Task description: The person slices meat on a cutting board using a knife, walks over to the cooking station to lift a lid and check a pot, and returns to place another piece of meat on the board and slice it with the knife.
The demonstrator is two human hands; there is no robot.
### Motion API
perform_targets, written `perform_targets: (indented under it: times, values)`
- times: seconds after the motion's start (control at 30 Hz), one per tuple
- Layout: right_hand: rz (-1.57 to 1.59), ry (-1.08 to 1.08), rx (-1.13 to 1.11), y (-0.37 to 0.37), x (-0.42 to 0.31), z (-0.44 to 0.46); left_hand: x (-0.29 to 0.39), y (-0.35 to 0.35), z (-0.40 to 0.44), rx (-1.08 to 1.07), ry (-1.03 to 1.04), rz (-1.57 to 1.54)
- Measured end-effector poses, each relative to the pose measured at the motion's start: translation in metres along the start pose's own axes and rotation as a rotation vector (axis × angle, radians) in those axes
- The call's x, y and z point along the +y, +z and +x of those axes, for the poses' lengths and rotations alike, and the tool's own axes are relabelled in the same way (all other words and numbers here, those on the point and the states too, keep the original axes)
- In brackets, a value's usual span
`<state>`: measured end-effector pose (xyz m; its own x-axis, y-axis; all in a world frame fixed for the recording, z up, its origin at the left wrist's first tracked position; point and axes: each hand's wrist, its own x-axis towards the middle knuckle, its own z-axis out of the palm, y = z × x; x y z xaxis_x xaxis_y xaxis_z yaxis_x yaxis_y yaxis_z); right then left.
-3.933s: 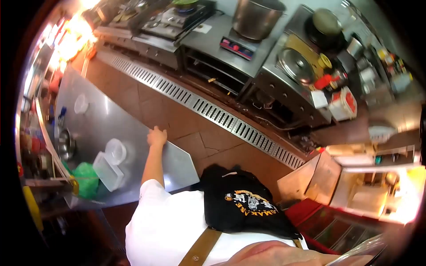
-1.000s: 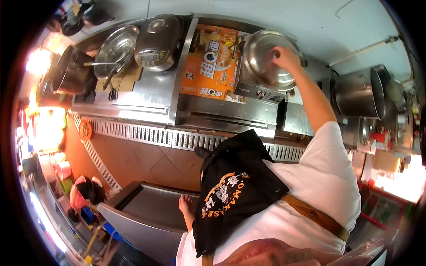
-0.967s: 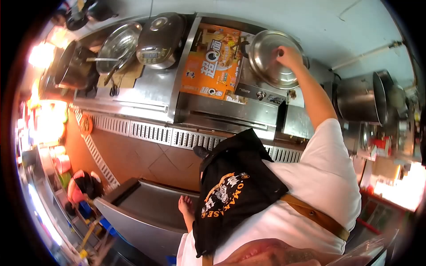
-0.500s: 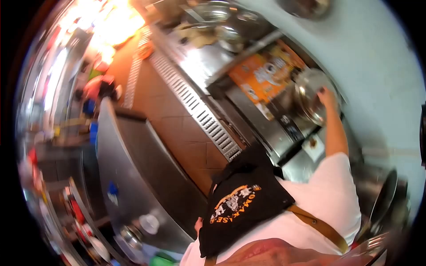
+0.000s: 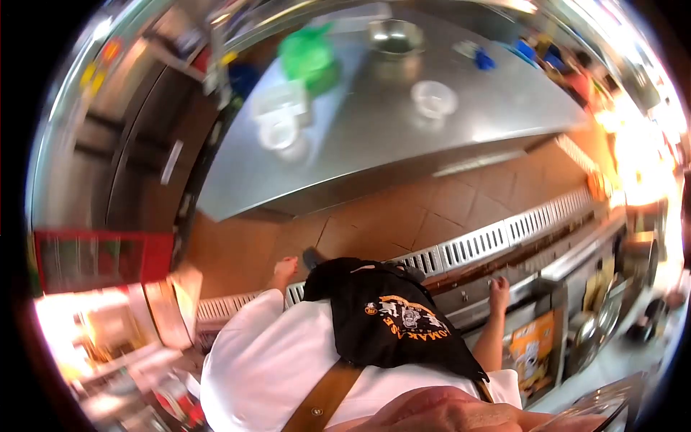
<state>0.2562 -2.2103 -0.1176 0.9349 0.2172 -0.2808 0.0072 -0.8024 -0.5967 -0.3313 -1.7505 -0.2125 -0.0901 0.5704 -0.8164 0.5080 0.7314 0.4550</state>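
A broad, brushed stainless-steel bench (image 5: 360, 137) fills the upper middle of the view, its near edge above a reddish-brown tiled floor (image 5: 360, 209). The person's white short-sleeved shirt (image 5: 273, 353) takes up much of the bottom, crossed by a brown strap (image 5: 324, 396) and partly covered by a black apron with yellow and white printing (image 5: 389, 309). At left stands a dark, metallic upright cabinet (image 5: 155, 137). On the right runs a long steel cooking bench (image 5: 568, 266), with a pale slotted metal drain cover (image 5: 471, 247) along the floor beside it.

A bright green plastic bag (image 5: 306, 57) sits on the far left part of the first bench. An orange printed flat sheet (image 5: 531, 345) lies on the cooking bench, near the right forearm. Back on the first bench, a white rectangular plastic tub (image 5: 288, 104) and a round white plastic bowl (image 5: 278, 133) are close together, well apart from a round steel bowl (image 5: 396, 45) and a second white bowl (image 5: 434, 99).

The person's right hand (image 5: 499, 290) appears against the cooking bench's front; contact cannot be judged. The left hand (image 5: 286, 268) is beside the apron, above the floor. Blur hides how far either hand's fingers are curled.
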Motion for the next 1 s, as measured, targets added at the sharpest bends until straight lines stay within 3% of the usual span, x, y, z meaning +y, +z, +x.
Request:
perform_targets:
  times: [0.07, 0.13, 0.17, 0.23, 0.33, 0.4, 0.43, 0.47, 0.53, 0.6, 0.67, 0.7, 0.77, 0.87, 1.0]
  values:
    - [0.071, -0.137, -0.251, 0.088, -0.074, 0.016, -0.069, -0.054, 0.023, 0.032, -0.101, -0.158]
    - [-0.079, -0.327, -0.322, 0.173, -0.176, -0.014, -0.156, -0.107, 0.074, -0.003, -0.202, -0.277]
    - [-0.055, -0.395, -0.386, 0.214, -0.223, -0.038, -0.151, -0.137, 0.035, -0.002, -0.164, -0.32]
    - [-0.007, -0.559, -0.455, 0.287, -0.307, -0.1, -0.179, -0.176, 0.027, 0.041, -0.327, -0.548]
    - [-0.068, -0.773, -0.562, 0.381, -0.403, -0.185, -0.232, -0.239, 0.015, 0.188, -0.417, -0.559]
    - [-0.119, -0.919, -0.671, 0.441, -0.468, -0.235, -0.253, -0.283, 0.004, 0.208, -0.386, -0.945]
    - [-0.389, -0.968, -0.57, 0.459, -0.485, -0.255, -0.241, -0.3, -0.004, 0.342, -0.427, -0.901]
    - [-0.647, -1.009, -0.443, 0.48, -0.503, -0.273, -0.253, -0.314, -0.004, 0.349, -0.278, -0.767]
    - [-0.932, -0.759, -0.604, 0.472, -0.563, -0.322, -0.237, -0.339, -0.017, 0.491, -0.25, -0.921]
    - [-0.991, -0.685, -0.518, 0.497, -0.558, -0.323, -0.239, -0.364, -0.025, 0.509, -0.231, -0.935]
    - [-0.973, -0.707, -0.528, 0.5, -0.549, -0.317, -0.239, -0.365, -0.026, 0.674, -0.122, -1.215]
    - [-0.939, -0.717, -0.511, 0.501, -0.55, -0.317, -0.251, -0.369, -0.037, 0.511, -0.034, -1.314]
    - [-0.937, -0.646, -0.543, 0.484, -0.581, -0.333, -0.288, -0.364, -0.011, 0.518, -0.374, -0.702]
    - [-0.951, -0.597, -0.572, 0.484, -0.569, -0.33, -0.304, -0.381, 0.004, 0.388, -0.49, -0.88]
    - [-1.032, -0.552, -0.584, 0.49, -0.576, -0.332, -0.272, -0.471, 0.043, 0.391, -0.558, -0.944]
